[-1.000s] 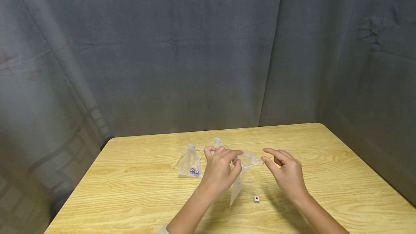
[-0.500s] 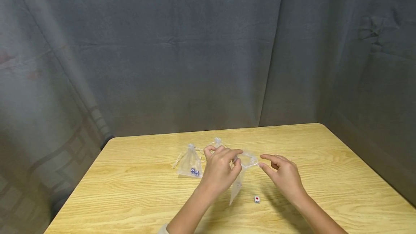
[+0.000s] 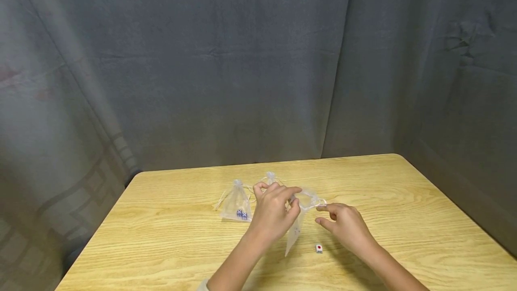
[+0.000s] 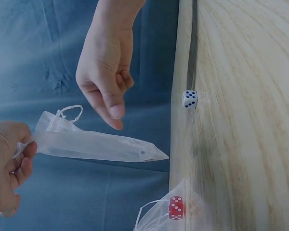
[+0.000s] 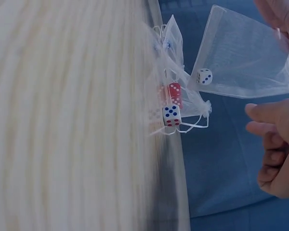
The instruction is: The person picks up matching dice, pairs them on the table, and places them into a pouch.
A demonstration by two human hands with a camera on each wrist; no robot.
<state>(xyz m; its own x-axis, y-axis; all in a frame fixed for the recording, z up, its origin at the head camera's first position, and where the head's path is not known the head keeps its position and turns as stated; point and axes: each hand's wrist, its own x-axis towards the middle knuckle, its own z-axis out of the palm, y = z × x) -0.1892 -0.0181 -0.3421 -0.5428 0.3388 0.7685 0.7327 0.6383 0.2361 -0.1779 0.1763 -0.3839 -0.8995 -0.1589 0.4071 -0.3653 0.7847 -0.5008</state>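
Note:
Between the thumb and fingers of my left hand point(image 3: 274, 210) is the rim of a sheer white drawstring bag point(image 5: 241, 57), which hangs above the table. A white die point(image 5: 204, 76) lies in its bottom corner. Beside the bag's mouth is my right hand point(image 3: 349, 228), thumb and index finger apart, the other fingers bent, nothing held. Its index fingertip is close to the white drawstring loop point(image 3: 322, 202); whether it touches the loop I cannot tell. Below the hands, a loose white die point(image 3: 319, 249) rests on the table, a red dot facing up in the head view.
Left of the hands lies a sheer bag point(image 3: 236, 201) holding blue dice point(image 3: 241, 214). Behind the left hand is another bag point(image 3: 270, 177), partly hidden; the left wrist view shows a red die point(image 4: 176, 208) inside a bag. Dark curtains point(image 3: 242, 80) hang behind the wooden table point(image 3: 161, 237).
My right hand first moves left toward the bag's mouth, then lower, its thumb and index finger now apart below the drawstring loop. My left hand and its bag stay in place.

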